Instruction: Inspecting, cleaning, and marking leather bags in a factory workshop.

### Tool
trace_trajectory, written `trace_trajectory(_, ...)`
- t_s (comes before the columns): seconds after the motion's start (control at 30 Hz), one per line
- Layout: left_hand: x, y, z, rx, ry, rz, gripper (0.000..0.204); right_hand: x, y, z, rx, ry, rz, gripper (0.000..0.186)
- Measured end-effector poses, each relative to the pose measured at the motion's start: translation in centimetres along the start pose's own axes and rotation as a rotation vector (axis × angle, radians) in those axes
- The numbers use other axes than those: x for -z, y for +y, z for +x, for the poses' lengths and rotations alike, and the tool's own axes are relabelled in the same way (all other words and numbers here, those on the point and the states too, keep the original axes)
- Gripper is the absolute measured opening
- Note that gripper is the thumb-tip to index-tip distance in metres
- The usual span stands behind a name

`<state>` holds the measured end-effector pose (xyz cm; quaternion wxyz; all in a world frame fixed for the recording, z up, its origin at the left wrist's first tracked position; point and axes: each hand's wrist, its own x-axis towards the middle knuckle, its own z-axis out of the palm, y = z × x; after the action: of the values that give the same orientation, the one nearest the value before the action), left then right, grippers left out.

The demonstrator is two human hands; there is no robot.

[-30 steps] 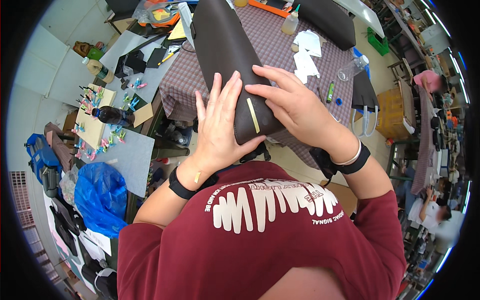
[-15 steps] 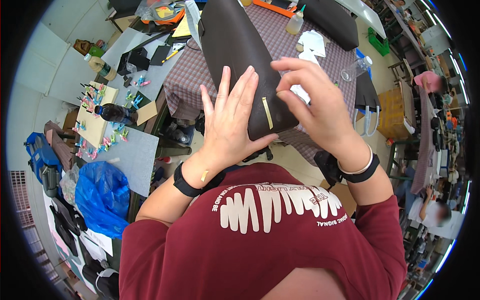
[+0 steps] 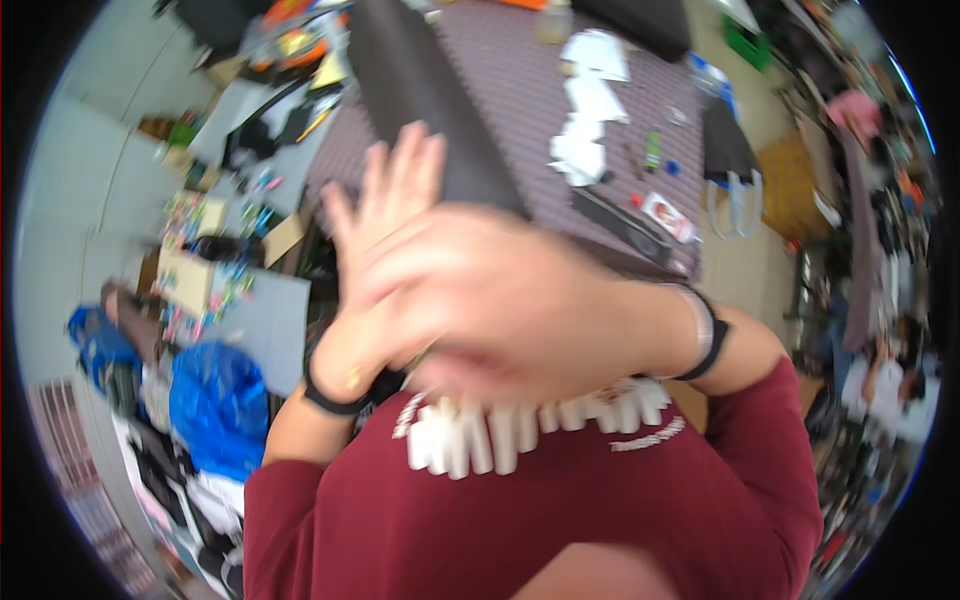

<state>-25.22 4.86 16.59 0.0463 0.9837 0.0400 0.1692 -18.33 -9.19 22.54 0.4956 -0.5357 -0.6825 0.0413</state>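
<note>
A long dark brown leather-like piece [image 3: 430, 95] lies across the checked-cloth table, its near end hidden behind my hands. My left hand [image 3: 392, 195] is against its left side, open, with the fingers spread and pointing away from me. In front of it, my right hand [image 3: 490, 300] crosses over to my left wrist and is smeared by motion. Its fingers look bent, but whether they hold anything cannot be made out. A small yellow tape piece [image 3: 354, 378] sticks to my left wrist, just above the black wristband [image 3: 335, 402].
White crumpled paper [image 3: 590, 105] and a dark narrow case [image 3: 622, 225] lie on the checked cloth [image 3: 515, 75]. At left, a grey board [image 3: 265, 315] holds colourful clips and a dark bottle [image 3: 215, 248]; a blue plastic bag [image 3: 217, 405] sits nearer. Other people are at the far right.
My right hand has swung left from beside the brown piece to over my left wrist. The yellow strip on the piece's near end is now out of sight. The view has shifted.
</note>
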Motion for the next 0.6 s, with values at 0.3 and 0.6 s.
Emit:
trace_trajectory(0.3,0.6,2.5,1.7,-0.042,-0.040,-0.105,0.072,-1.5,2.3,-1.2,0.094,0.291,-0.488,0.039)
trace_trajectory(0.6,0.7,3.3,2.7,-0.063,0.013,-0.102,0.099,15.2,17.2,-25.0,-1.292,0.343,-0.780,0.024)
